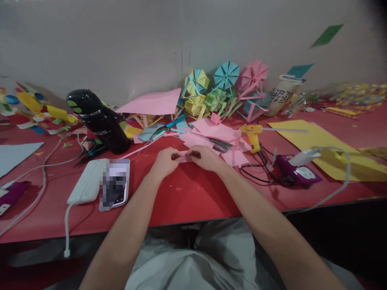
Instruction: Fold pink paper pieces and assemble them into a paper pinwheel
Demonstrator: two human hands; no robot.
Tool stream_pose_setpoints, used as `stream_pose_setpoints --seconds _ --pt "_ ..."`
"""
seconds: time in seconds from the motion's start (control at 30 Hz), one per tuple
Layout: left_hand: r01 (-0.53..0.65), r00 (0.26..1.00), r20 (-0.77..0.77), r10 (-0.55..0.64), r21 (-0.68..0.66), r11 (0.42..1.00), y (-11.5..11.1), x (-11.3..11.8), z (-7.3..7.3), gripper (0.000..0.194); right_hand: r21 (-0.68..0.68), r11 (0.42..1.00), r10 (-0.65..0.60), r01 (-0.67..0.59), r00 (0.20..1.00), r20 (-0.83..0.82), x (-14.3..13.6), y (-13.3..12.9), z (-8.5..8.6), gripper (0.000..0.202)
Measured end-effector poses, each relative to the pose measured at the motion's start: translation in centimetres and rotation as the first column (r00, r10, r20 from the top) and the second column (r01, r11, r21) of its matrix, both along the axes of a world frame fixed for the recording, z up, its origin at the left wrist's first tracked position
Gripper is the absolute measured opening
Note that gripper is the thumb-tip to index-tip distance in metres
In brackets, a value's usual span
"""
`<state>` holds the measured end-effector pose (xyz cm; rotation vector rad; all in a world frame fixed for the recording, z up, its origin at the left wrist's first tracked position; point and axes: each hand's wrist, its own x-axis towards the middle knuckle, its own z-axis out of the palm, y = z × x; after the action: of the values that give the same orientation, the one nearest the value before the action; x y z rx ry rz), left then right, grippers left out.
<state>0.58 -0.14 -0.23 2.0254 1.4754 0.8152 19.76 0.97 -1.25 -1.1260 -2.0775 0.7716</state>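
As L hand point(165, 161) & R hand point(208, 158) pinch pink paper point(183, 157) — scraps point(198, 139) lie beyond, glue gun point(253, 137) to R.

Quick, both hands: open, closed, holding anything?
Left hand: closed, pinching the left end of a small pink paper piece.
Right hand: closed, pinching the right end of the same piece.

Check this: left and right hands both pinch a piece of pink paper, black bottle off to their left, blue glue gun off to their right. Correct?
One miss: the glue gun is yellow, not blue, per the head view. Rest stands: left hand and right hand both pinch a piece of pink paper, black bottle off to their left, glue gun to their right.
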Motion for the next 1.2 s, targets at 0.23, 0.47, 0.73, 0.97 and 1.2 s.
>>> stream_pose_setpoints --seconds 0.23,0.47,0.73,0.97,1.2 --pt "-0.004 0.999 -0.034 0.005 0.03 1.0 0.1 0.1 0.0 0.015 0.051 0.998 0.043 -0.043 0.999 -0.007 0.1 0.2 -0.2 0.028" --pt "0.006 0.999 -0.043 -0.006 -0.001 1.0 0.2 0.2 0.0 0.008 0.079 0.99 0.116 -0.116 0.993 0.002 0.6 -0.2 -0.1 0.018" --pt "0.119 0.991 -0.068 -0.116 0.051 0.992 -0.1 -0.2 0.3 0.01 0.055 0.995 0.082 -0.084 0.996 0.043 0.4 -0.2 0.5 0.018" --pt "0.189 0.979 -0.076 -0.187 0.032 0.981 -0.2 -0.7 0.7 0.012 0.188 0.98 0.052 -0.072 0.993 0.109 0.2 -0.2 0.6 0.016" --pt "0.121 0.98 -0.176 -0.087 0.193 0.974 -0.2 -0.5 0.9 0.015 0.239 0.97 0.038 -0.047 0.998 0.041 0.0 -0.1 0.5 0.021"
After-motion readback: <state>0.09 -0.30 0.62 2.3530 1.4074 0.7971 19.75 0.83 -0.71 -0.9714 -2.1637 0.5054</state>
